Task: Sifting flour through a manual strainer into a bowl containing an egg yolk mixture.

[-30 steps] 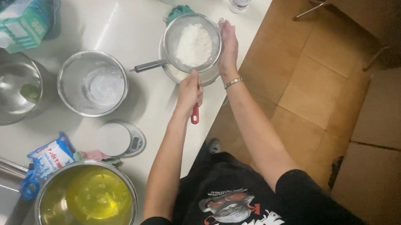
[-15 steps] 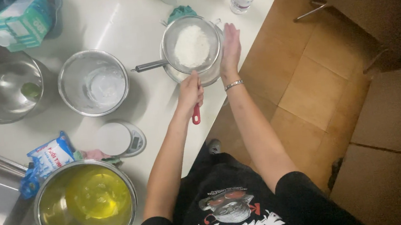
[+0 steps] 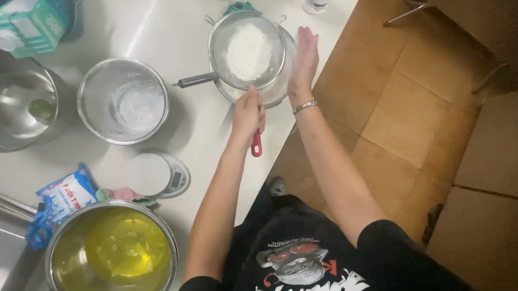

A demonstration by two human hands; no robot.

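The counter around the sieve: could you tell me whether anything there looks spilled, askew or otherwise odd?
Nothing looks spilled. The sieve sits over a bowl close to the counter's edge, and the left hand grips its red handle while the right hand rests against its rim.

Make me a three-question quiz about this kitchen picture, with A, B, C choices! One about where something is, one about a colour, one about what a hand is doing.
1. Where is the sieve of white powder?
A. over a bowl at the table edge
B. in the sink
C. on the floor

2. What colour is the handle in the left hand?
A. blue
B. red
C. green

3. How is the right hand?
A. in a fist
B. holding a bottle
C. open flat beside the sieve's rim

Answers: 1 A, a bowl rim shows under it. 2 B, the red end sticks out below the fist. 3 C, its fingers are straight.
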